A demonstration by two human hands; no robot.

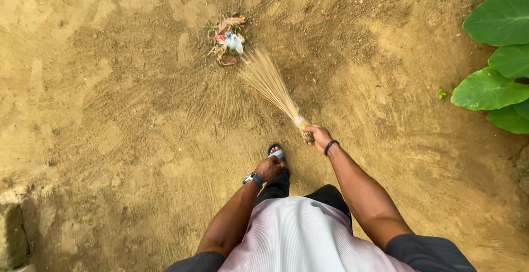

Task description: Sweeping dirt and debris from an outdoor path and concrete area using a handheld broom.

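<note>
Closest to me, left hand (pixel 268 168) is just balled up, holding nothing, right above my sandal (pixel 276 152). Right hand (pixel 318 136) grips the broom (pixel 271 85), bristles fanned out ahead toward a small trash pile (pixel 227 39) on the dirt ground (pixel 110 112).

The bare dirt ground (pixel 110 112) fills nearly the whole view, sandy brown and scored with fine curved streaks that fan across its middle. Paler, smoother patches lie toward the upper left. A few tiny green sprouts (pixel 442 92) poke up from the soil near the right side. Along the right edge, broad green leaves (pixel 487 87) of a large-leaved plant overlap one another, the uppermost reaching toward the top corner. In the lower left corner sits a weathered stone or concrete block (pixel 14 233), grey and mossy, partly cut off by the edge. A darker, rough patch of earth shows at the far right, below the leaves.
</note>
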